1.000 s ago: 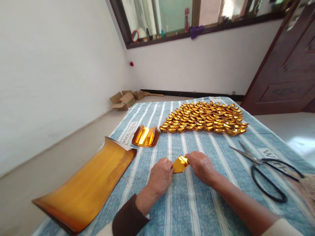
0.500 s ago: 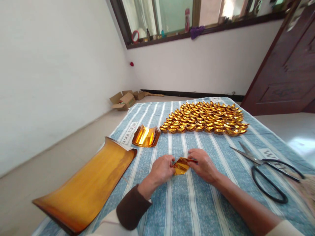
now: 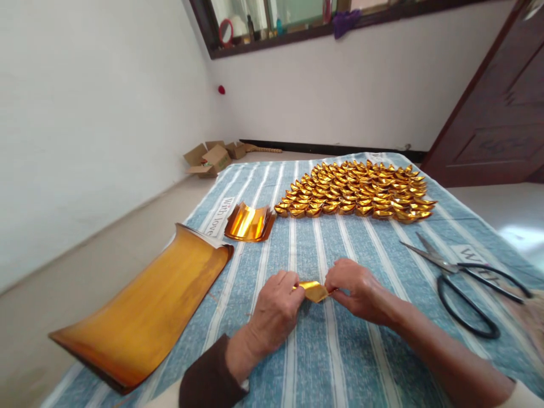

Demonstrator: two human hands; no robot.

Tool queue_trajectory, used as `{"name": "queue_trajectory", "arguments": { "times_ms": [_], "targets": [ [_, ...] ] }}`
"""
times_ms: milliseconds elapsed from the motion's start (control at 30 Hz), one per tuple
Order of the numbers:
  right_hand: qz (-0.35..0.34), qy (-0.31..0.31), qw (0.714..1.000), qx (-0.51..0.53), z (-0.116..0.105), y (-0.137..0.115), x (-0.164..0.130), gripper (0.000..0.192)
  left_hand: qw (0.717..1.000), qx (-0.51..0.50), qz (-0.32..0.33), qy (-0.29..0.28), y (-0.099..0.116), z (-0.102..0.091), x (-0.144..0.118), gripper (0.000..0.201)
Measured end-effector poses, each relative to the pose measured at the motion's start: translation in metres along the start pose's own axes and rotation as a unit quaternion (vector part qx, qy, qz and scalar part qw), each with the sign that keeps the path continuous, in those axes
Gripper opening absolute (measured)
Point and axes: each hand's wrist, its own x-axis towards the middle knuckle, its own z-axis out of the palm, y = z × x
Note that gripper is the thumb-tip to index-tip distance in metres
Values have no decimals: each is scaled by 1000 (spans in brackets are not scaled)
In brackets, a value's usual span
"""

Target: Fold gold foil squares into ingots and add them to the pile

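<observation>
My left hand [image 3: 277, 307] and my right hand [image 3: 355, 288] both pinch a small folded piece of gold foil paper [image 3: 315, 290], one at each end, just above the blue striped cloth [image 3: 335, 351]. The paper is flattened into a narrow folded shape between my fingertips. Farther back on the cloth lie several rows of finished gold paper ingots [image 3: 359, 190]. A small stack of cut gold squares [image 3: 247, 222] curls up to the left of them.
A large curled sheet of gold paper [image 3: 142, 309] lies at the cloth's left edge. Black-handled scissors [image 3: 463, 275] rest at the right. Open cardboard boxes [image 3: 208, 158] sit on the floor by the far wall; a brown door [image 3: 501, 107] stands at the right.
The gold piece went from a raised open fold to a flatter, narrower one between my fingers. The camera tipped down a little, so everything sits lower in view.
</observation>
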Motion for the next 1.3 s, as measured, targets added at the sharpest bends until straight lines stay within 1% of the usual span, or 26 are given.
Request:
{"name": "queue_trajectory", "arguments": {
  "times_ms": [67,167,267,367,467,600,700,800,967,1067,1300],
  "targets": [
    [5,-30,999,-27,1,-1,-1,26,999,-47,2,-8,0,1,-5,25],
    [5,-35,999,-26,4,-1,-2,26,992,-118,2,-32,-2,-1,-6,13],
    [-2,-11,1000,0,7,-1,-2,29,984,-170,-7,-55,-6,-2,-2,9],
    [17,22,999,23,11,0,-3,30,976,-208,-27,-58,-9,-2,3,13],
    [34,46,998,18,16,2,-3,26,971,-229,-49,-58,-9,0,5,17],
    [46,55,997,-14,21,3,-4,23,972,-215,-78,-58,-6,5,6,23],
    [40,48,996,-61,21,1,-3,27,978,-181,-91,-52,-2,9,7,24],
    [30,51,994,-96,21,-2,-3,30,982,-155,-98,-33,0,13,6,23],
    [35,50,994,-94,22,-3,-2,25,988,-129,-88,-1,3,17,4,21],
    [42,44,992,-113,24,-2,-3,23,990,-113,-81,17,3,18,4,21],
    [37,48,988,-143,28,-3,-4,23,992,-91,-80,31,4,20,3,21]
  ]
}}
